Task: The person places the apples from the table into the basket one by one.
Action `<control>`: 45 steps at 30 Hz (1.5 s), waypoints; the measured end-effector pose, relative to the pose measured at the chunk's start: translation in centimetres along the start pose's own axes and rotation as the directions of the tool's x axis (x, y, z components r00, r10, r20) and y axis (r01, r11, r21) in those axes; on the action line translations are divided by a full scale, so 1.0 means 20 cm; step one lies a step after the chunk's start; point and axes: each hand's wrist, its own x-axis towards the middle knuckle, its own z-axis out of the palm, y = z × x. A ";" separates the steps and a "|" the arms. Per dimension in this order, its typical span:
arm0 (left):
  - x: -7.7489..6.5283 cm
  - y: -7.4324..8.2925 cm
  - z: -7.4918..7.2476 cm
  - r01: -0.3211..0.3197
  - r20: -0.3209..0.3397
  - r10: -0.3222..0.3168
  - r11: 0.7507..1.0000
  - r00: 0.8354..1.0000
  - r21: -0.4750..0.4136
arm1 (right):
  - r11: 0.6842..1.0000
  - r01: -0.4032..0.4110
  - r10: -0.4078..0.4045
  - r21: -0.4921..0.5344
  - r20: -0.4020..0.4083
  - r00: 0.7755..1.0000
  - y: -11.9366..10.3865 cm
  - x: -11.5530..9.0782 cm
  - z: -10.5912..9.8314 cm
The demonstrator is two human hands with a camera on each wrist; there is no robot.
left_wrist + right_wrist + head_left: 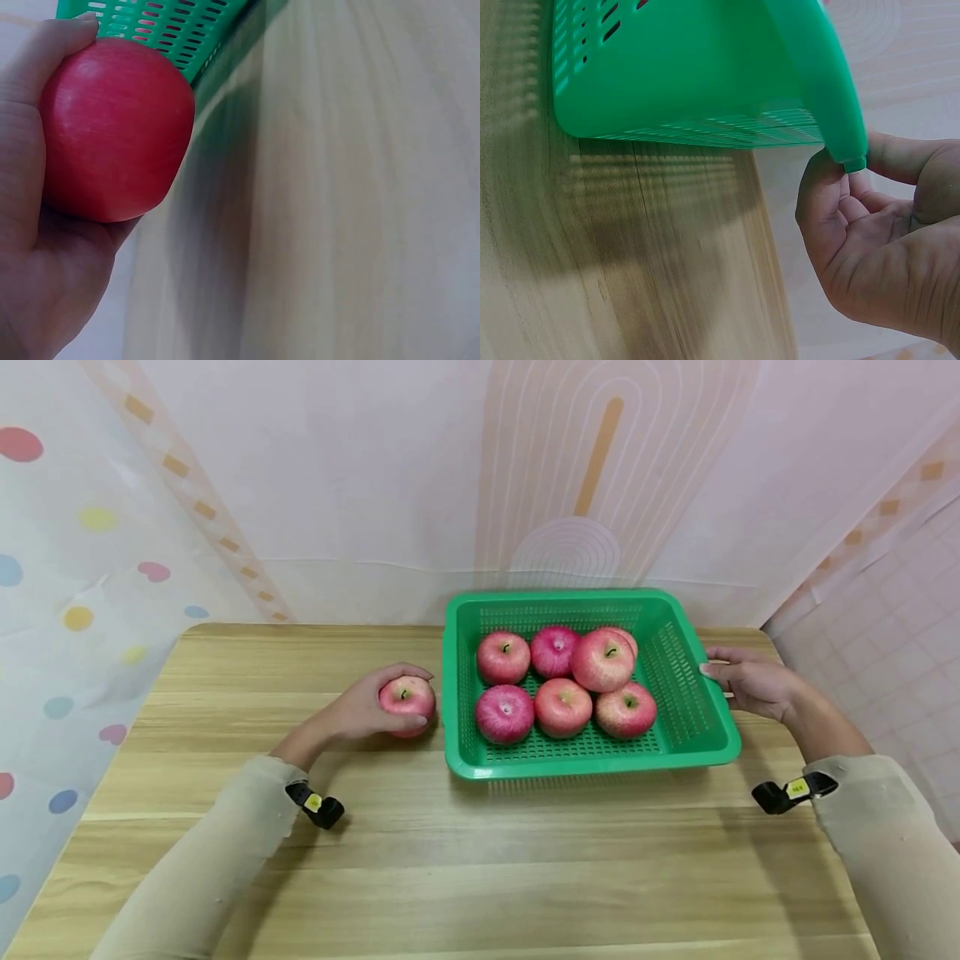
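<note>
My left hand (365,703) grips a red apple (407,700), thumb and fingers curled round its sides, just left of the green basket (592,768). In the left wrist view that apple (116,131) is held above the wooden table with the perforated basket wall (180,30) right behind it. At the basket's right end, my right hand (757,683) pinches the rim between thumb and curled fingers; the right wrist view shows this hand (885,232) on the rim (832,97). Several apples lie inside the basket, one apple (602,660) resting on top of others.
The wooden table (480,877) reaches back to a patterned wall covering (375,485). Dotted wall covering (90,635) stands along the left side. Each sleeve carries a black strap with a small camera, the left strap (315,804) and the right strap (795,789).
</note>
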 end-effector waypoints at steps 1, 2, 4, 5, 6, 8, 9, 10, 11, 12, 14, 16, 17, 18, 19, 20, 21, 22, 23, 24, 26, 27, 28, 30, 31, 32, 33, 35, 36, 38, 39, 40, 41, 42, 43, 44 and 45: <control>0.00 0.01 -0.01 0.003 -0.001 -0.003 1.000 1.000 0.011 | 1.000 0.001 -0.001 0.001 0.000 1.000 0.00 0.00 0.00; 0.00 0.01 -0.01 0.001 -0.001 -0.001 1.000 1.000 0.018 | 1.000 0.002 -0.002 0.002 0.001 1.000 0.00 0.00 0.00; -0.01 0.02 -0.03 -0.002 0.002 0.002 1.000 1.000 0.028 | 1.000 0.004 -0.004 0.002 0.001 1.000 0.00 0.00 0.00; -0.01 0.02 -0.04 -0.004 0.002 0.004 0.999 1.000 0.035 | 1.000 0.004 -0.004 0.003 0.001 1.000 0.00 0.00 0.00; -0.01 0.02 -0.05 -0.006 0.000 0.006 0.999 1.000 0.041 | 1.000 0.006 -0.006 0.002 0.002 1.000 0.00 0.00 0.00; -0.01 0.03 -0.07 -0.010 -0.005 0.011 0.999 1.000 0.050 | 1.000 0.007 -0.007 0.002 0.003 1.000 0.00 0.00 0.00; -0.01 0.03 -0.08 -0.009 -0.007 0.010 0.998 1.000 0.055 | 1.000 0.007 -0.007 0.003 0.004 1.000 0.00 0.00 0.00; -0.01 0.04 -0.08 -0.009 -0.012 0.010 0.998 1.000 0.064 | 1.000 0.007 -0.007 0.004 0.005 1.000 0.00 0.00 0.00; -0.01 0.04 -0.09 -0.008 -0.014 0.009 0.998 1.000 0.069 | 1.000 0.007 -0.007 0.005 0.005 1.000 0.00 0.00 0.00; -0.01 0.04 -0.10 -0.006 -0.015 0.007 0.997 1.000 0.072 | 1.000 0.007 -0.007 0.005 0.005 1.000 0.00 0.00 0.00; -0.02 0.06 -0.12 -0.009 -0.018 0.010 0.997 1.000 0.079 | 1.000 0.006 -0.006 0.006 0.004 1.000 0.00 0.00 0.00; -0.02 0.07 -0.14 -0.009 -0.023 0.011 0.996 1.000 0.090 | 1.000 0.007 -0.007 0.004 0.003 1.000 0.00 0.00 0.00; -0.02 0.07 -0.14 -0.007 -0.023 0.009 0.996 1.000 0.094 | 1.000 0.008 -0.008 0.004 0.003 1.000 0.00 0.00 0.00; -0.02 0.08 -0.15 -0.007 -0.024 0.009 0.995 1.000 0.101 | 1.000 0.008 -0.008 0.003 0.002 1.000 0.00 0.00 0.00; -0.02 0.09 -0.16 -0.007 -0.025 0.010 0.994 1.000 0.107 | 1.000 0.009 -0.009 0.003 0.002 1.000 0.00 0.00 0.00; -0.02 0.10 -0.17 -0.004 -0.026 0.007 0.994 1.000 0.111 | 1.000 0.010 -0.010 0.004 0.002 1.000 0.00 0.00 0.00; -0.03 0.11 -0.18 0.003 -0.026 0.000 0.994 1.000 0.113 | 1.000 0.010 -0.010 0.005 0.003 1.000 0.00 0.00 0.00; -0.03 0.12 -0.19 0.004 -0.026 -0.001 0.994 1.000 0.111 | 1.000 0.010 -0.011 0.008 0.004 1.000 0.00 0.00 0.00; -0.03 0.13 -0.19 0.004 -0.027 -0.001 0.994 1.000 0.111 | 1.000 0.011 -0.011 0.010 0.006 1.000 0.00 0.00 0.00; -0.03 0.14 -0.20 0.001 -0.027 0.002 0.994 1.000 0.109 | 1.000 0.011 -0.011 0.012 0.007 1.000 0.00 0.00 0.00; -0.03 0.17 -0.22 -0.010 -0.030 0.013 0.994 0.999 0.111 | 1.000 0.012 -0.012 0.018 0.011 1.000 0.00 0.00 0.00; -0.03 0.18 -0.23 -0.019 -0.030 0.022 0.993 0.999 0.114 | 1.000 0.013 -0.013 0.020 0.013 1.000 0.00 0.00 0.00; -0.03 0.19 -0.23 -0.024 -0.034 0.029 0.993 0.999 0.119 | 1.000 0.012 -0.013 0.021 0.014 1.000 0.00 0.00 0.00; -0.03 0.20 -0.25 -0.030 -0.040 0.035 0.991 0.999 0.128 | 1.000 0.013 -0.013 0.018 0.015 1.000 0.00 -0.01 0.00; -0.03 0.21 -0.26 -0.030 -0.043 0.036 0.991 0.998 0.131 | 1.000 0.012 -0.012 0.018 0.015 1.000 0.00 -0.01 0.00; -0.02 0.22 -0.26 -0.028 -0.045 0.034 0.991 0.998 0.133 | 1.000 0.011 -0.012 0.014 0.013 1.000 0.00 -0.01 0.00; -0.02 0.22 -0.27 -0.024 -0.046 0.030 0.991 0.998 0.131 | 1.000 0.012 -0.012 0.009 0.013 1.000 0.00 -0.01 0.00; -0.02 0.24 -0.28 -0.025 -0.046 0.031 0.992 0.998 0.125 | 1.000 0.013 -0.013 0.004 0.012 1.000 -0.01 -0.01 0.00; -0.01 0.24 -0.28 -0.026 -0.045 0.032 0.992 0.998 0.122 | 1.000 0.013 -0.013 0.003 0.012 1.000 -0.01 -0.01 0.00; -0.01 0.25 -0.29 -0.030 -0.042 0.036 0.992 0.998 0.119 | 1.000 0.013 -0.013 -0.001 0.011 1.000 -0.01 -0.01 0.00; 0.00 0.26 -0.29 -0.033 -0.040 0.039 0.992 0.998 0.122 | 1.000 0.012 -0.012 -0.002 0.011 1.000 -0.01 -0.01 0.00; 0.00 0.27 -0.30 -0.038 -0.039 0.043 0.991 0.998 0.126 | 1.000 0.010 -0.010 -0.002 0.010 1.000 -0.01 -0.01 0.01; 0.01 0.28 -0.30 -0.040 -0.038 0.046 0.990 0.998 0.132 | 1.000 0.008 -0.008 -0.005 0.009 1.000 -0.01 0.00 0.01; 0.01 0.28 -0.30 -0.044 -0.036 0.050 0.990 0.998 0.134 | 1.000 0.006 -0.006 -0.009 0.007 1.000 -0.01 0.00 0.01; 0.02 0.29 -0.31 -0.047 -0.034 0.052 0.990 0.998 0.137 | 1.000 0.005 -0.005 -0.014 0.005 1.000 -0.01 0.00 0.01; 0.02 0.30 -0.31 -0.053 -0.031 0.058 0.989 0.998 0.139 | 1.000 0.004 -0.004 -0.019 0.003 1.000 -0.01 0.00 0.01; 0.03 0.31 -0.31 -0.057 -0.028 0.061 0.989 0.998 0.138 | 1.000 0.003 -0.003 -0.023 0.001 1.000 -0.01 0.00 0.01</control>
